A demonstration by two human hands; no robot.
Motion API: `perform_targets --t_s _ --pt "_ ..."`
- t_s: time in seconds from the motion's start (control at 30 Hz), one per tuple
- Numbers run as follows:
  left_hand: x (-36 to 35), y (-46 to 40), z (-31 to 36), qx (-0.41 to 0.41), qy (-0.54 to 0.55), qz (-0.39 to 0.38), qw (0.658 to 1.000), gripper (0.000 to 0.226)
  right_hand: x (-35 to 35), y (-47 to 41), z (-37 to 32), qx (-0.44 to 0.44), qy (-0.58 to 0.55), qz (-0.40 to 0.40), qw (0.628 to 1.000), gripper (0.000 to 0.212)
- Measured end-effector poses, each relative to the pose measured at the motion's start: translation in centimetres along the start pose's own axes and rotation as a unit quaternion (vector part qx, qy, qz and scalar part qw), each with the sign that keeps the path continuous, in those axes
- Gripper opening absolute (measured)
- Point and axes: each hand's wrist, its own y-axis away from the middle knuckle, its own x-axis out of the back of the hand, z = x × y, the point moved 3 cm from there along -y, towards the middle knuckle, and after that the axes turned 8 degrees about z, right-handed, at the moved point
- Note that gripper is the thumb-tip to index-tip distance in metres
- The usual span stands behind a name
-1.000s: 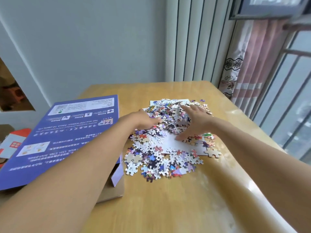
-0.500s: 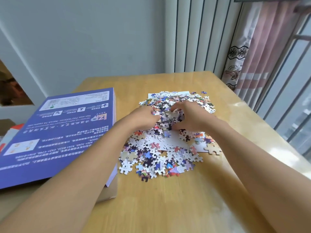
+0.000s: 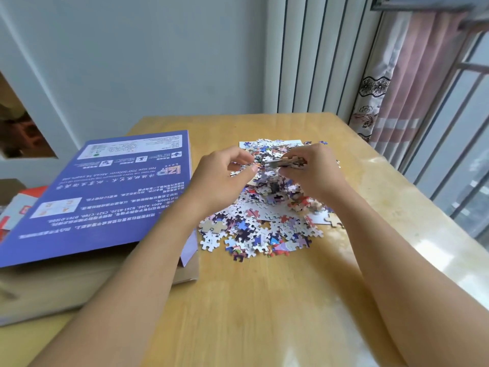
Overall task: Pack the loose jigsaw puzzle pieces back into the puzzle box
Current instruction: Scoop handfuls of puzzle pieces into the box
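We're in a home here: wooden table by a barred window, flowered pink curtain, plain walls.

Glossy wooden table, cardboard puzzle pieces, smooth printed cardboard box lid.

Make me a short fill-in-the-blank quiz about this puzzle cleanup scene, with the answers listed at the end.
1. The puzzle pieces lie in a heap on a ____ table.
2. The box lid beside the heap is coloured ____.
3. Seen from the person, the lid lies to the ____ of the heap.
4. The left hand and right hand are raised ____ the heap, each pinching some pieces.

Answers: wooden; blue; left; above
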Motion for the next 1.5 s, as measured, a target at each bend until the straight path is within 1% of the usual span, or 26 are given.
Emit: perform_targets --t_s 0.03,0.07,0.1,0.13,0.17,0.2,0.23,0.27,0.33,0.4,0.47,0.53,0.6,0.67,0.77,0.87,0.97,1.07,1.13,1.2,1.3,1.4,1.43,1.5 --pt "0.0 0.6 0.0 -0.001 0.021 0.012 1.000 0.015 0.1 0.3 -0.2 -0.039 -0.057 0.002 0.998 0.005" --pt "-0.1 1.2 -0.2 0.000 0.043 0.021 0.999 0.014 0.1 0.7 -0.4 -0.091 -0.144 -0.002 0.985 0.007" --pt "-0.2 1.6 -0.3 0.003 0.065 0.025 0.998 0.015 0.0 1.1 -0.7 -0.153 -0.243 -0.008 0.958 0.008" --pt "-0.2 2.0 -0.5 0.009 0.086 0.021 0.996 0.018 -0.3 1.6 -1.0 -0.219 -0.337 -0.019 0.915 0.009" --pt "-0.3 2.3 -0.6 0.015 0.100 0.014 0.995 0.023 -0.7 2.1 -1.3 -0.277 -0.408 -0.030 0.869 0.009" --pt "-0.3 2.6 -0.5 0.016 0.104 0.006 0.994 0.030 -1.1 2.5 -1.6 -0.321 -0.455 -0.037 0.830 0.012" --pt "-0.3 2.7 -0.4 0.014 0.104 0.001 0.995 0.037 -1.7 2.9 -1.6 -0.351 -0.480 -0.041 0.803 0.019" --pt "-0.2 2.8 -0.2 0.015 0.103 -0.006 0.995 0.043 -2.2 3.1 -1.7 -0.369 -0.494 -0.046 0.786 0.024" --pt "-0.4 2.9 0.1 0.041 0.107 -0.025 0.993 0.053 -3.1 3.5 -2.0 -0.383 -0.498 -0.066 0.775 0.023" --pt "-0.9 3.1 0.0 0.072 0.097 -0.050 0.991 0.062 -3.7 3.7 -2.2 -0.378 -0.503 -0.091 0.772 0.020" --pt "-1.6 3.3 -0.3 0.092 0.110 -0.061 0.988 0.061 -4.0 3.8 -2.4 -0.360 -0.509 -0.116 0.773 0.017" --pt "-2.0 3.4 -0.6 0.095 0.128 -0.045 0.986 0.054 -4.4 3.9 -2.6 -0.352 -0.517 -0.129 0.769 0.013" --pt "-2.1 3.3 -0.8 0.091 0.114 -0.016 0.989 0.049 -4.7 4.1 -2.9 -0.355 -0.523 -0.131 0.764 0.005" --pt "-2.1 3.2 -1.0 0.090 0.106 0.007 0.990 0.049 -4.9 4.3 -3.0 -0.365 -0.528 -0.124 0.756 0.005" --pt "-2.0 3.0 -1.2 0.090 0.087 0.031 0.992 0.056 -4.9 4.5 -3.1 -0.375 -0.534 -0.125 0.747 0.004" --pt "-1.9 2.8 -1.4 0.101 0.092 0.026 0.990 0.052 -4.8 4.4 -3.3 -0.380 -0.533 -0.140 0.743 0.005" --pt "-1.8 2.6 -1.5 0.110 0.132 0.030 0.985 0.035 -4.6 4.5 -3.5 -0.390 -0.535 -0.136 0.737 0.009" --pt "-1.8 2.5 -1.6 0.116 0.140 0.048 0.982 0.031 -4.8 4.5 -3.7 -0.400 -0.528 -0.139 0.736 0.020" --pt "-1.8 2.4 -1.6 0.117 0.138 0.056 0.982 0.029 -4.9 4.6 -3.7 -0.418 -0.527 -0.130 0.728 0.029" --pt "-1.8 2.5 -1.6 0.120 0.130 0.062 0.982 0.027 -5.1 4.8 -3.9 -0.436 -0.536 -0.126 0.712 0.036" --pt "-1.9 2.4 -1.8 0.131 0.135 0.063 0.980 0.024 -4.9 5.0 -4.2 -0.458 -0.555 -0.141 0.680 0.043" --pt "-1.9 2.3 -2.1 0.149 0.142 0.059 0.977 0.021 -4.8 5.1 -4.2 -0.477 -0.570 -0.152 0.652 0.043" --pt "-1.9 2.3 -2.2 0.157 0.150 0.055 0.975 0.019 -4.8 5.1 -4.1 -0.479 -0.574 -0.153 0.646 0.041" --pt "-1.9 2.3 -2.3 0.174 0.165 0.056 0.969 0.016 -4.7 4.9 -3.9 -0.471 -0.582 -0.148 0.647 0.049"
